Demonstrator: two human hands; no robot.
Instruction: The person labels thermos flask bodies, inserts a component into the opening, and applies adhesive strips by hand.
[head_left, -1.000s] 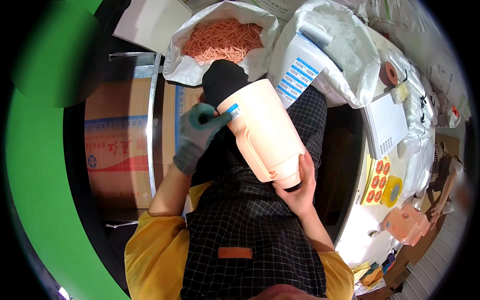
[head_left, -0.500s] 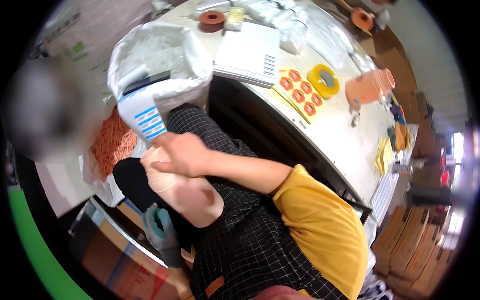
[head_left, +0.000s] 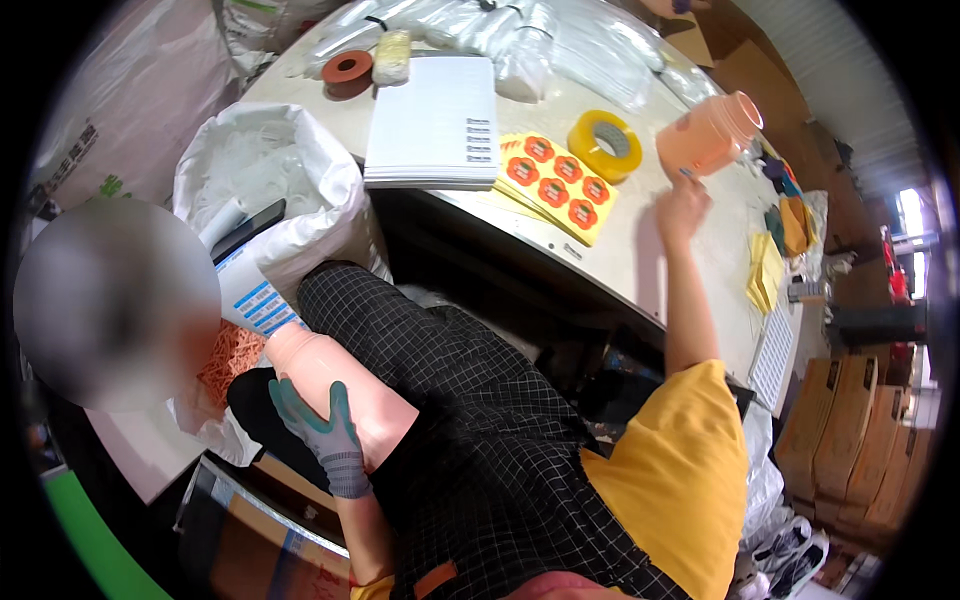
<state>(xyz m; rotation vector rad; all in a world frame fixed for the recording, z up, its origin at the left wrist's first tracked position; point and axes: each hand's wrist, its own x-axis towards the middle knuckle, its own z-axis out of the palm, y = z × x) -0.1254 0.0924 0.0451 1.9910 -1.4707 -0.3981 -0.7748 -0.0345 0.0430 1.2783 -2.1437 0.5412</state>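
A peach plastic bottle [head_left: 350, 385] lies across my lap, its neck pointing away to the left. My left hand [head_left: 320, 425], in a grey and teal glove, is closed around its near side. On the table, a second peach bottle [head_left: 695, 140] has its uncapped mouth toward the upper right. My bare right hand [head_left: 685, 207] is beside the lower part of that bottle with its fingers drawn together. Whatever is between those fingertips is too small to make out. Left of it are a sheet of red-orange stickers [head_left: 560, 185] and a roll of yellow tape [head_left: 605, 146].
A white sack [head_left: 345, 190] of clear plastic pieces stands at the left, near a bag of orange paper shreds [head_left: 232, 360]. White sheets [head_left: 430, 120] are stacked at the table edge. A blurred grey round object [head_left: 115, 300] blocks the far left. Cartons [head_left: 850, 430] stand at the right.
My right hand has let go of the lap bottle and moved right to the table bottle. My gloved left hand has come up and taken hold of the lap bottle. The view has shifted.
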